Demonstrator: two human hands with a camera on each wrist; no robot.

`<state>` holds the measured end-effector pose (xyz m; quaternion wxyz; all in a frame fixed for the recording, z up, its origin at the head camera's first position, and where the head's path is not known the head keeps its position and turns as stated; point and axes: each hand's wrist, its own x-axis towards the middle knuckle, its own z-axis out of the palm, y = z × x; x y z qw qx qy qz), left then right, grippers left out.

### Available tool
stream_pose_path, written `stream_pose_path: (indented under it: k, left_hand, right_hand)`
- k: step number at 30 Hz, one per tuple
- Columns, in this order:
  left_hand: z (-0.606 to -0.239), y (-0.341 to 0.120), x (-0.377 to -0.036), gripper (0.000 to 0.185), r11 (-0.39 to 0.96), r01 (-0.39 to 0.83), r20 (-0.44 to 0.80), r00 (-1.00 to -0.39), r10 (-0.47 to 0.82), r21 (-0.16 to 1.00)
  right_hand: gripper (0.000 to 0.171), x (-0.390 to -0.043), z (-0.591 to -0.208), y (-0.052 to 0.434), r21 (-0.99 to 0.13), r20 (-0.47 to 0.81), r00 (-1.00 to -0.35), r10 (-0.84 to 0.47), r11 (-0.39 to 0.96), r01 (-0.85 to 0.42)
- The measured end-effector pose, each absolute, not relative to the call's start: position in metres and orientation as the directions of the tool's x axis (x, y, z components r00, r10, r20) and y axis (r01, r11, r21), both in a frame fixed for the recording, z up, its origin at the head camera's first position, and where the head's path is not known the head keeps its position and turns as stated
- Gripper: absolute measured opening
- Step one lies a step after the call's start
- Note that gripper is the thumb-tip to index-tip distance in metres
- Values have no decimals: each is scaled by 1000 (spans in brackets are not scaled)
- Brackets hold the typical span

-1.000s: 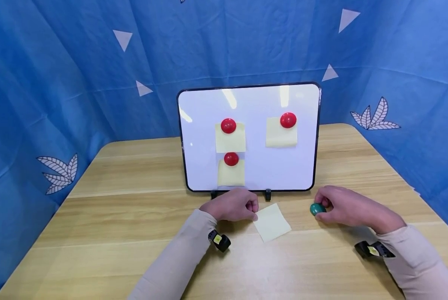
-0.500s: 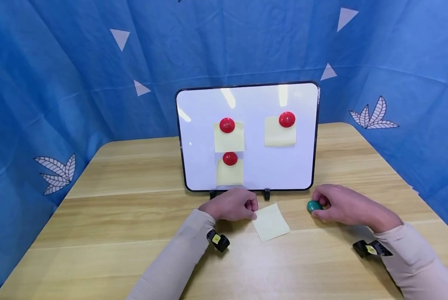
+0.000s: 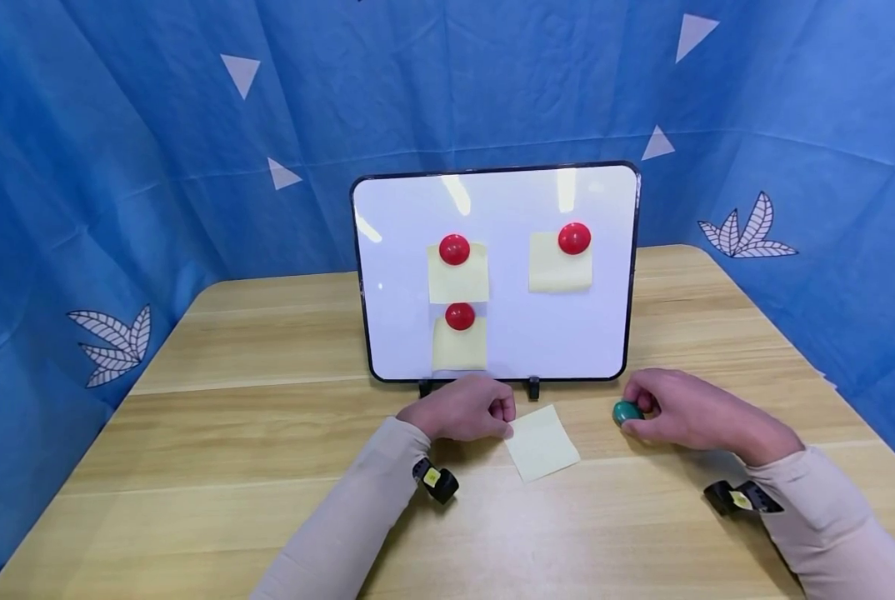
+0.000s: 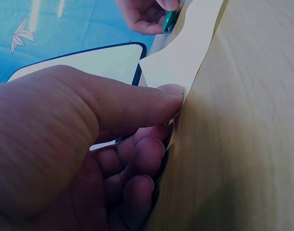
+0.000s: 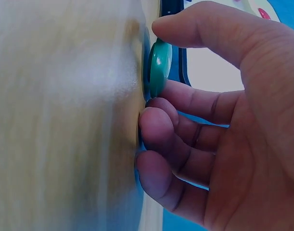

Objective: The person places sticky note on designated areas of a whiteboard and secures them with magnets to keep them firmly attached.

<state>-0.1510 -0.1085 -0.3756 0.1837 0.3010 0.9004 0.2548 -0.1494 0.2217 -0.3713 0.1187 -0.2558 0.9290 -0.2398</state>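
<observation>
A yellow sticky note (image 3: 542,443) lies on the wooden table (image 3: 267,500) in front of a small whiteboard (image 3: 496,333). My left hand (image 3: 466,410) pinches the note's left corner (image 4: 178,72) between thumb and curled fingers. My right hand (image 3: 676,410) grips a green round magnet (image 3: 627,411) that sits on the table; thumb and fingers curl round the magnet (image 5: 159,67). The whiteboard carries three yellow notes, each under a red magnet (image 3: 454,248).
The whiteboard stands upright on two black feet (image 3: 535,388) at the table's middle. Blue patterned cloth (image 3: 117,167) surrounds the table on three sides. Bare wood stretches left and right of the board.
The right hand has slid the green magnet slightly left, toward the board. The left hand stays at the note's corner.
</observation>
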Motion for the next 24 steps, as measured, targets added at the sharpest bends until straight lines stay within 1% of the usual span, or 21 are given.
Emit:
stream_pose_path:
  k: [24]
  left_hand:
    - [-376,-109,-152,14,677,449,-169,-748,642,583]
  right_hand:
    - [24,-150,-373,222,-489,-98,-844,-527,764,-420]
